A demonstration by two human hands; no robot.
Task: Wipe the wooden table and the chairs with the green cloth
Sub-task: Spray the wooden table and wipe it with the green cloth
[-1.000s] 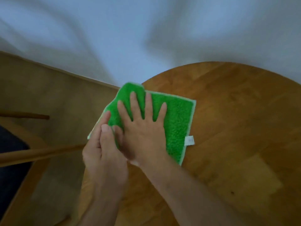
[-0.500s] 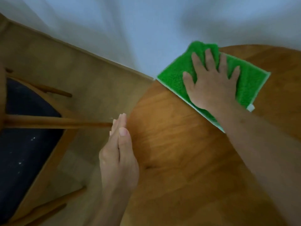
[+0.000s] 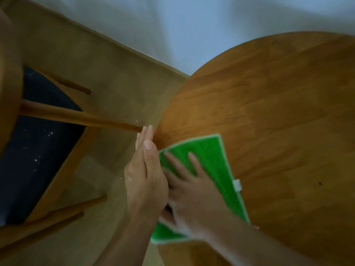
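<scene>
Head cam shows the right hand (image 3: 189, 196) pressed flat, fingers spread, on the green cloth (image 3: 207, 169) at the round wooden table (image 3: 278, 116) edge, left hand (image 3: 144, 173) held straight alongside (probably catching crumbs), holding nothing, chair (image 3: 38, 131) untouched.

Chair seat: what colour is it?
Dark navy seat with pale specks, framed in light wood; head view.

Looks like a home dining corner: round wooden table (image 3: 278, 112) pushed close to a plain pale wall (image 3: 192, 25), wooden chair (image 3: 57, 120) with dark padded seat just beside it, light wood-look floor (image 3: 115, 73) underneath, dim indoor lighting.
</scene>
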